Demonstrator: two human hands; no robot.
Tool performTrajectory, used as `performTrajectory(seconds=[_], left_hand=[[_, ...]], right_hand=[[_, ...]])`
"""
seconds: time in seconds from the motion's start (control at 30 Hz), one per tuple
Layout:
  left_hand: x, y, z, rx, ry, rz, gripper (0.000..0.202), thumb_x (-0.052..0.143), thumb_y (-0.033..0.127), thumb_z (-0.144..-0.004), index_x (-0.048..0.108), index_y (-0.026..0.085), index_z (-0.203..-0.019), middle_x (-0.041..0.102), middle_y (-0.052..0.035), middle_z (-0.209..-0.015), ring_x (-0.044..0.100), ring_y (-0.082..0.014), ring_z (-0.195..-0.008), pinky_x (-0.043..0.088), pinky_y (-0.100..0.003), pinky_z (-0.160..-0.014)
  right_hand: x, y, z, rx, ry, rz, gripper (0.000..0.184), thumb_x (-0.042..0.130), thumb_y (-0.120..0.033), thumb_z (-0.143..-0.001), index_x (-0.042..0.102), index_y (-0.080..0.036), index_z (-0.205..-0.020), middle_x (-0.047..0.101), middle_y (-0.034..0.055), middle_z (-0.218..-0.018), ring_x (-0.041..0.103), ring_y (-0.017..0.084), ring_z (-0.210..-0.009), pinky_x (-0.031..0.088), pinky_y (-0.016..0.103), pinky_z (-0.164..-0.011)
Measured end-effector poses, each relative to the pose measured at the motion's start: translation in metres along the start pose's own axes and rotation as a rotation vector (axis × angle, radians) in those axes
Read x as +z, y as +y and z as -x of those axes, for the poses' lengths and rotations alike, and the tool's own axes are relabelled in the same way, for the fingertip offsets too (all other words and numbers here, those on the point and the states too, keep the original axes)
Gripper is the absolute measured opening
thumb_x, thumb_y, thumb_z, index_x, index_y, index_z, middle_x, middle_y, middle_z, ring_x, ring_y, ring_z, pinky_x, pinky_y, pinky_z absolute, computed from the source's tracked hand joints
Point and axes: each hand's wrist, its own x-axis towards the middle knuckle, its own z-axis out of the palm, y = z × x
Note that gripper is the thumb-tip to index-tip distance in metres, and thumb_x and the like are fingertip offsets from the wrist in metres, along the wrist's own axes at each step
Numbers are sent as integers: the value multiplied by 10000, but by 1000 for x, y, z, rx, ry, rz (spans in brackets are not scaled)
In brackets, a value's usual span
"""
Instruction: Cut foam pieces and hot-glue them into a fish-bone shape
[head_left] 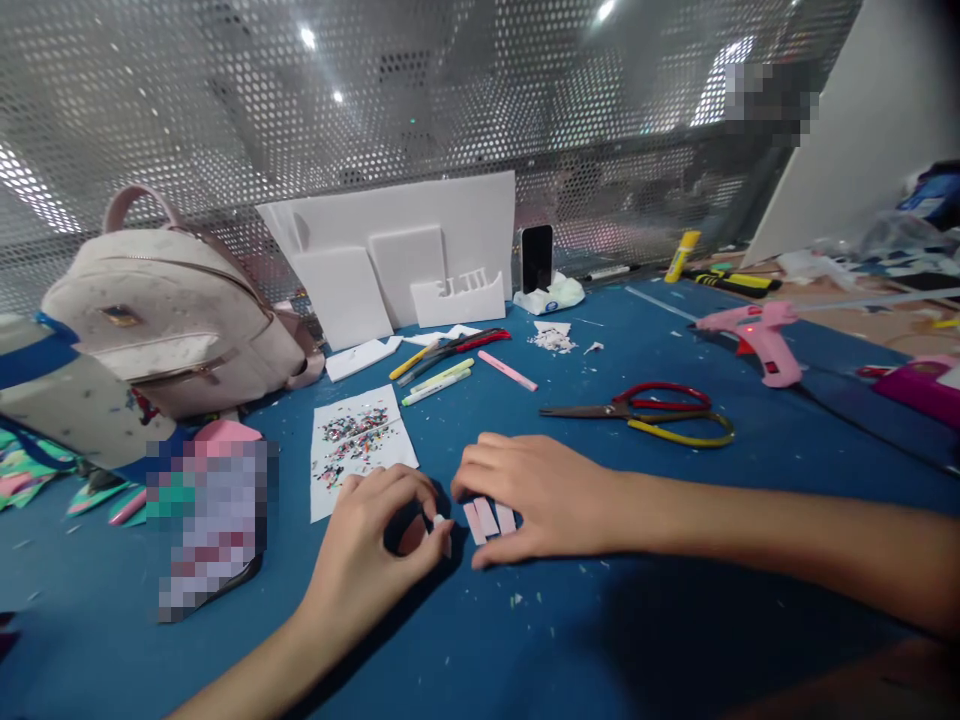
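Observation:
My left hand [379,530] is closed in a pinch, thumb against forefinger, on a small pale foam piece [442,535] just above the blue table. Beside it, my right hand [540,495] arches low over several pale pink foam strips [486,518] lying side by side. Its thumb and fingers stand apart around these strips, and the palm hides part of them. Behind my left hand lies a white sheet [405,440] scattered with colourful bits. Scissors [637,412] with one red and one yellow handle rest beyond my right forearm.
A pink glue gun [765,335] with its cable stands at the right. Pens [439,385], white foam boards [457,215] and a propped phone [537,258] are toward the back. A backpack [161,300] and a partly blurred pouch [217,520] occupy the left.

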Motion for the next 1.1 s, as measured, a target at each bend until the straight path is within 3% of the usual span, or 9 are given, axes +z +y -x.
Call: performTrajectory(seconds=[0.2, 0.27, 0.33, 0.43, 0.5, 0.7, 0.87, 0.97, 1.1], left_hand=[[4, -3, -4, 38, 4, -113, 119, 644, 303, -901, 601, 229, -819, 685, 12, -945, 599, -219, -870, 286, -356, -765], [4, -4, -3, 61, 39, -110, 71, 651, 297, -912, 605, 246, -929, 679, 9, -992, 591, -218, -889, 303, -358, -779], [2, -4, 1, 93, 90, -86, 162, 638, 261, -927, 572, 264, -1075, 661, -5, -1086, 574, -210, -912, 331, -363, -817], [0, -3, 7, 153, 182, -33, 291, 602, 190, -939, 505, 277, -1200, 615, -30, -1182, 548, -201, -964, 380, -357, -867], [0, -1, 10, 193, 227, -3, 307, 607, 179, -943, 499, 284, -1210, 605, -30, -1178, 542, -201, -1023, 405, -342, -882], [-2, 7, 12, 247, 253, 25, 244, 685, 203, -930, 575, 292, -1128, 630, 0, -1064, 580, -180, -994, 418, -314, -860], [-5, 11, 12, 273, 277, 8, 152, 676, 163, -916, 627, 276, -1006, 654, 19, -956, 611, -169, -886, 400, -326, -825], [-7, 12, 12, 275, 285, 5, 149, 664, 144, -908, 637, 268, -986, 666, 22, -931, 620, -169, -873, 396, -332, -822], [-7, 10, 12, 255, 286, 18, 174, 644, 112, -904, 626, 270, -974, 670, 28, -926, 620, -167, -885, 397, -328, -819]], right_hand=[[4, -3, 0, 108, -37, -250, 247, 817, -264, -770, 664, -180, -945, 632, 44, -969, 536, 230, -960, 424, 349, -815], [-2, -2, -1, 155, -74, -442, 262, 783, -320, -821, 672, -193, -1022, 646, 29, -967, 572, 189, -907, 447, 316, -796], [-6, 0, -2, 219, -141, -657, 313, 720, -410, -885, 666, -193, -1105, 650, 13, -885, 591, 143, -759, 458, 267, -681], [-6, 4, -3, 321, -214, -942, 429, 637, -531, -933, 654, -175, -1173, 599, -13, -744, 513, 92, -571, 330, 201, -486], [-4, 5, -4, 366, -226, -1099, 484, 620, -576, -931, 660, -155, -1166, 575, -8, -742, 473, 74, -555, 267, 190, -456], [2, -5, -4, 420, -248, -1432, 480, 750, -571, -841, 671, -106, -931, 517, -8, -781, 392, 42, -591, 291, 168, -497], [2, -12, -2, 427, -251, -1464, 455, 726, -557, -871, 664, -107, -896, 536, 0, -783, 391, 42, -580, 298, 172, -493], [2, -8, -1, 393, -202, -1360, 423, 674, -528, -923, 700, -113, -1006, 577, -2, -741, 446, 51, -566, 330, 171, -492], [0, -1, -1, 350, -75, -1152, 349, 635, -480, -963, 668, -172, -1125, 619, -24, -677, 528, 74, -515, 288, 171, -417]])
